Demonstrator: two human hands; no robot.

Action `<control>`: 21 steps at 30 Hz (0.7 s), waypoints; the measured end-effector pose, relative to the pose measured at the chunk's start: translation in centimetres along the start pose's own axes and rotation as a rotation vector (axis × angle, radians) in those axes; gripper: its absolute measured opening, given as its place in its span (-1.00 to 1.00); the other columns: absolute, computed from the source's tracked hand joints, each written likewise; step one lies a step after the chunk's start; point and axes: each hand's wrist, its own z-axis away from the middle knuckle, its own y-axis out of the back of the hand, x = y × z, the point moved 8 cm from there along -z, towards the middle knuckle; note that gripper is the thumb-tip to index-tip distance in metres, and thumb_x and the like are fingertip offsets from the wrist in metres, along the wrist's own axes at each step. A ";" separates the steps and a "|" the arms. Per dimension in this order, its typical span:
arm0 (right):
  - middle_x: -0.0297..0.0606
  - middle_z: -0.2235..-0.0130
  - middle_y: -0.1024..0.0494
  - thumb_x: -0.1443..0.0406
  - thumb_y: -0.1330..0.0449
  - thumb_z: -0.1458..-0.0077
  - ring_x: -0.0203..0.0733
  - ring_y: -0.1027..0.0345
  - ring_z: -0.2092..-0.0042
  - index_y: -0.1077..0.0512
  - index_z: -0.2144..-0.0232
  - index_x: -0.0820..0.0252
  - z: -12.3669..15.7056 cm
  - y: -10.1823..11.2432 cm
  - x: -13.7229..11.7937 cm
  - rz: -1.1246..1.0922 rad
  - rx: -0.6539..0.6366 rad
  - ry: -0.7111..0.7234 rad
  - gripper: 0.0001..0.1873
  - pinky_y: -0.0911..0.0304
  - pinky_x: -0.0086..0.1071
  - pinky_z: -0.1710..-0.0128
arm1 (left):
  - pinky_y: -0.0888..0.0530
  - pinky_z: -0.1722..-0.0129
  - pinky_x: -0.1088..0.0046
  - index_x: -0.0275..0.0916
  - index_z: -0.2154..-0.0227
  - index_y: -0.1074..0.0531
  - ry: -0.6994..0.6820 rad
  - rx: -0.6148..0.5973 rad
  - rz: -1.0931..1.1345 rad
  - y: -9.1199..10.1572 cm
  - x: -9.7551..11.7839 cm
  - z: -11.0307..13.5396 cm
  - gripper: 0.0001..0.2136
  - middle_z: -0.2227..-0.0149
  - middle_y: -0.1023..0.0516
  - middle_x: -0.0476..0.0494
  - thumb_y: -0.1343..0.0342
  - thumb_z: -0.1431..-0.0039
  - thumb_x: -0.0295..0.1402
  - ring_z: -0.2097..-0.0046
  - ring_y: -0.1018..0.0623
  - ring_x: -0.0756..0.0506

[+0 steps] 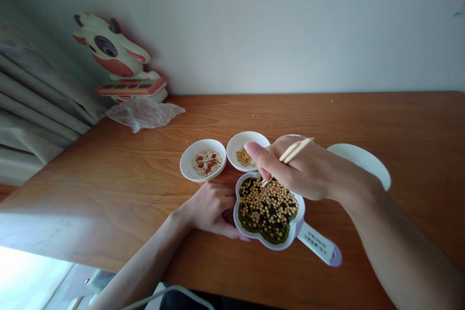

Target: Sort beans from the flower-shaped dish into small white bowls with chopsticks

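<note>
Far left there's a cow toy point(116, 53) with a crumpled bag point(145, 115) by it, then a bowl point(186, 162) of pale seeds and red nuts. The left hand point(214, 208) is up against the left side of the pan point(279, 246); can't tell if it's really gripping or just bracing. Pan's on the table point(109, 174), looks light and stiff, so probably skids easily. I'd hold the rim or the handle point(316, 243). Beans point(271, 208) inside look small, hard and rolly, so slippery for chopsticks point(298, 149). Those are pinched in the right hand point(305, 169), tips down at the beans; best held well back. White dish point(359, 157) behind that wrist.
</note>
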 end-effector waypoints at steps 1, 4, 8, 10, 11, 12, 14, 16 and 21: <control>-0.32 0.58 -0.45 -0.31 0.24 -0.43 -0.25 -0.24 0.51 -0.45 0.55 0.16 0.0 0.0 0.0 0.001 0.002 0.004 -0.11 0.03 -0.23 0.37 | -0.23 0.44 0.36 -0.21 0.54 -0.43 0.002 0.000 -0.002 0.0 0.0 0.0 -0.44 0.50 -0.52 -0.04 -0.37 -0.16 0.21 0.49 -0.43 -0.03; -0.34 0.59 -0.41 -0.29 0.23 -0.44 -0.24 -0.24 0.50 -0.43 0.57 0.15 -0.2 -0.1 -0.1 0.005 0.014 0.026 -0.12 0.03 -0.23 0.34 | -0.22 0.45 0.35 -0.21 0.54 -0.43 0.003 -0.003 0.000 0.0 -0.1 0.0 -0.45 0.50 -0.52 -0.03 -0.38 -0.15 0.20 0.49 -0.43 -0.03; -0.36 0.60 -0.37 -0.27 0.24 -0.46 -0.25 -0.18 0.51 -0.35 0.58 0.15 -0.2 0.0 -0.2 0.010 0.020 0.045 -0.15 0.06 -0.22 0.35 | -0.22 0.44 0.35 -0.21 0.53 -0.44 0.009 -0.011 0.002 0.0 -0.1 0.0 -0.45 0.50 -0.53 -0.03 -0.39 -0.14 0.20 0.48 -0.44 -0.04; -0.36 0.60 -0.36 -0.26 0.24 -0.47 -0.26 -0.15 0.51 -0.31 0.58 0.15 -0.2 0.0 -0.3 0.014 0.018 0.045 -0.16 0.08 -0.21 0.36 | -0.22 0.44 0.34 -0.21 0.53 -0.44 0.015 -0.016 0.001 -0.1 -0.2 0.0 -0.45 0.50 -0.53 -0.03 -0.39 -0.14 0.20 0.48 -0.44 -0.04; -0.36 0.60 -0.35 -0.26 0.24 -0.47 -0.26 -0.14 0.51 -0.29 0.59 0.15 -0.2 0.1 -0.3 0.016 0.017 0.043 -0.17 0.09 -0.21 0.36 | -0.22 0.44 0.34 -0.21 0.53 -0.44 0.018 -0.018 0.002 -0.2 -0.2 0.0 -0.45 0.50 -0.53 -0.03 -0.39 -0.14 0.20 0.48 -0.44 -0.04; -0.36 0.60 -0.35 -0.25 0.24 -0.48 -0.26 -0.14 0.51 -0.28 0.59 0.15 -0.2 0.1 -0.3 0.016 0.017 0.042 -0.17 0.09 -0.21 0.36 | -0.22 0.44 0.35 -0.21 0.53 -0.44 0.020 -0.020 0.005 -0.2 -0.3 0.1 -0.45 0.49 -0.53 -0.03 -0.39 -0.14 0.20 0.48 -0.44 -0.04; -0.37 0.60 -0.33 -0.24 0.24 -0.48 -0.26 -0.14 0.51 -0.28 0.59 0.15 -0.1 0.2 -0.2 0.013 0.015 0.038 -0.18 0.09 -0.22 0.35 | -0.23 0.45 0.35 -0.21 0.53 -0.44 0.019 -0.023 0.013 -0.3 -0.3 0.1 -0.45 0.49 -0.53 -0.03 -0.39 -0.14 0.20 0.48 -0.44 -0.04; -0.38 0.60 -0.31 -0.24 0.23 -0.49 -0.26 -0.13 0.51 -0.27 0.59 0.15 -0.1 0.1 -0.1 0.009 0.010 0.031 -0.19 0.08 -0.22 0.35 | -0.23 0.45 0.35 -0.21 0.54 -0.42 0.015 -0.014 0.017 -0.2 -0.2 0.1 -0.44 0.50 -0.52 -0.03 -0.39 -0.14 0.20 0.49 -0.43 -0.03; -0.39 0.61 -0.30 -0.23 0.21 -0.49 -0.27 -0.11 0.52 -0.24 0.60 0.16 -0.2 -0.1 -0.2 0.007 0.006 0.038 -0.19 0.08 -0.23 0.35 | -0.22 0.46 0.35 -0.21 0.54 -0.44 -0.004 0.004 0.005 0.0 -0.1 0.1 -0.43 0.50 -0.53 -0.03 -0.37 -0.15 0.22 0.50 -0.41 -0.02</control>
